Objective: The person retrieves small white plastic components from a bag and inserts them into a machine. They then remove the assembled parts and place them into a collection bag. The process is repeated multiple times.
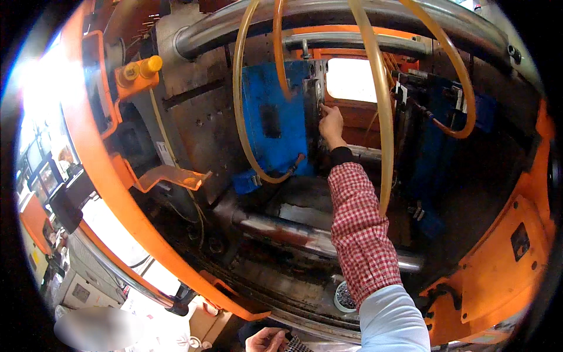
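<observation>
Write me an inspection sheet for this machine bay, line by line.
Surface: greasy machine bed under steel tie bars.
Job's things: blue mould plate with a metal mould face beside it.
Clutter: small round container on the bed.
Hands: right hand touches the mould face; left hand low at the frame edge, holding nothing visible.
Cables: yellowish hoses loop across the opening.
Surroundings: orange machine frame; control panels at left.

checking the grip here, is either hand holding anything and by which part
The right hand reaches to the edge of the blue mould block, fingertips on its metal face; whether it holds anything cannot be told. The left hand, low in view, shows nothing clearly held.
</observation>
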A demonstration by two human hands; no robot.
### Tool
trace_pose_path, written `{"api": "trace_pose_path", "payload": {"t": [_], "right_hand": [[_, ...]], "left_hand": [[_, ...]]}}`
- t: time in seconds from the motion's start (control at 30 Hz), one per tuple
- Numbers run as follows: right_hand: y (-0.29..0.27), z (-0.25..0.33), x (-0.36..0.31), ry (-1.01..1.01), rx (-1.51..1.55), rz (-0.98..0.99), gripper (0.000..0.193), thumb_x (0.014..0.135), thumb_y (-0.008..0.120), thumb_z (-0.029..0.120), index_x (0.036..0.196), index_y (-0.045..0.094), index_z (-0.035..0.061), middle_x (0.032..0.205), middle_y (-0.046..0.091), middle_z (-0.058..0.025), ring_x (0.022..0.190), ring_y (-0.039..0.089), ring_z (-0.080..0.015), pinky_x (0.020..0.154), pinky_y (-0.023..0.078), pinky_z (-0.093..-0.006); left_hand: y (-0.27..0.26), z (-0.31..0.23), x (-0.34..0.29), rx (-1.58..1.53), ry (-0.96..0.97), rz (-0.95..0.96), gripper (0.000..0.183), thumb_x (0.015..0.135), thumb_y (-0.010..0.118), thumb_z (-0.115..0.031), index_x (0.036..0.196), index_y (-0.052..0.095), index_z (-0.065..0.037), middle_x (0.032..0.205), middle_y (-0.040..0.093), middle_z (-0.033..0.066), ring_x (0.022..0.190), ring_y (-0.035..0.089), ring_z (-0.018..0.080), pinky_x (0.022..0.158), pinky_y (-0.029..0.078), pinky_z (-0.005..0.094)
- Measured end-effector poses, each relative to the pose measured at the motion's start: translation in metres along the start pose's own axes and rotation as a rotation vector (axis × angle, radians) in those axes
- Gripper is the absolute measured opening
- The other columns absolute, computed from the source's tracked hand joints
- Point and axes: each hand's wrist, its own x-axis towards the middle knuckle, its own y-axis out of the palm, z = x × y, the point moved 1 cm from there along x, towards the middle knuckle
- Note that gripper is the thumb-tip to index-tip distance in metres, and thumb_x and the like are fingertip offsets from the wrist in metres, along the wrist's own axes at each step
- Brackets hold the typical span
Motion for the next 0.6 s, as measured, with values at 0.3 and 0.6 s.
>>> {"api": "trace_pose_path", "payload": {"t": [0.3,0.6], "right_hand": [[-0.015,0.003,0.001,0.241,0.501,-0.256,0.010,0.080,0.061,0.002,0.087,0.067,-0.0028,0.078,0.065,-0.0142,0.064,0.066,-0.0200,0.062,0.050,-0.0304],[-0.006,0.006,0.044,-0.066,0.280,-0.543,0.017,0.077,0.063,0.005,0.091,0.068,-0.0019,0.077,0.067,-0.0131,0.069,0.065,-0.0200,0.068,0.050,-0.0306]], "left_hand": [[-0.012,-0.018,-0.011,-0.052,-0.035,-0.093,0.010,0.089,0.055,-0.008,0.092,0.061,0.000,0.067,0.060,0.0033,0.053,0.053,0.0076,0.049,0.042,0.0198],[-0.019,-0.017,-0.007,-0.113,-0.121,-0.116,0.010,0.089,0.056,-0.008,0.093,0.061,0.000,0.066,0.059,0.0031,0.053,0.051,0.0072,0.049,0.041,0.0189]]}}
